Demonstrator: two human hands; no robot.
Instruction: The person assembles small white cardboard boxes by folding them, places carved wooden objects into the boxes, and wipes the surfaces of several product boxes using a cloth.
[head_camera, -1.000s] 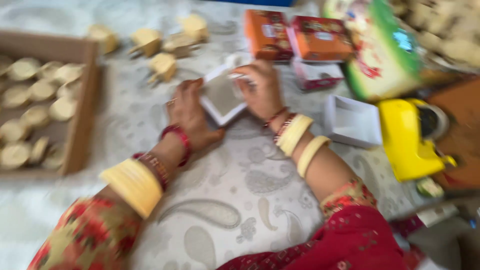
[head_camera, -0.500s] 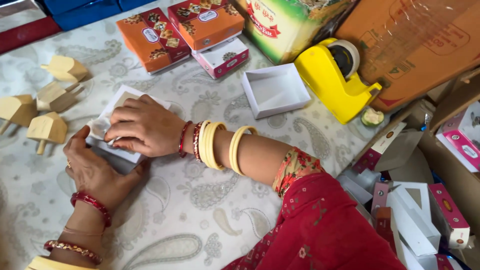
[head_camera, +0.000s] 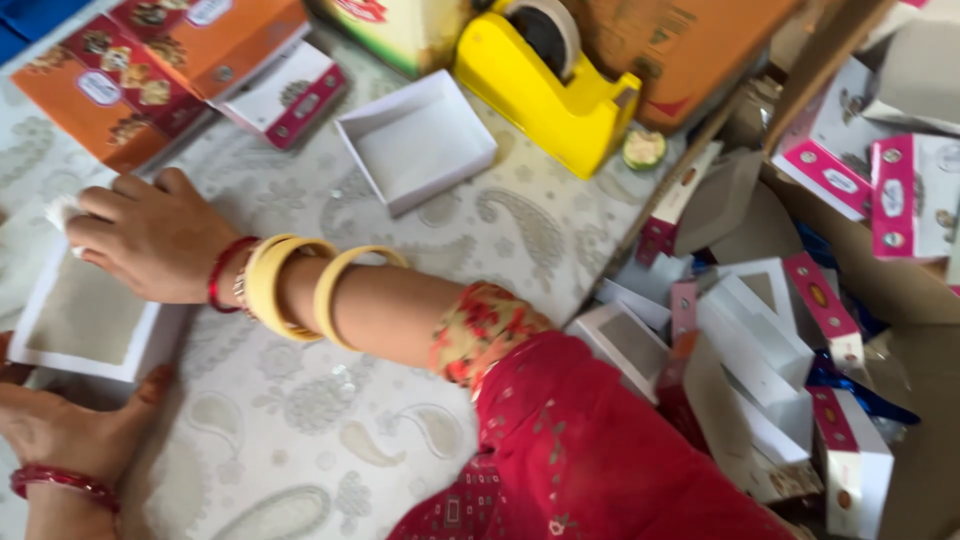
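While the right hand (head_camera: 150, 235) lies knuckles-up across the far edge of a shallow white cardboard box tray (head_camera: 85, 320), its fingers are curled loosely and the fingertips seem to pinch a small white scrap at the tray's far left corner, though blur makes that grip hard to confirm. The left hand (head_camera: 65, 425) rests at the tray's near edge, fingers spread fairly flat on the pale paisley-printed tablecloth (head_camera: 300, 420), thumb touching the tray's side; it grasps nothing that shows. The tray sits at the left edge of the view, between the two hands. Further back, well apart, stands an empty white open box (head_camera: 415, 140), just beside a yellow plastic tape dispenser (head_camera: 545, 85). Orange printed cartons (head_camera: 150, 70) lie at the top left. To the right, a brown carton holds a jumble of white and pink folded boxes (head_camera: 800, 340).
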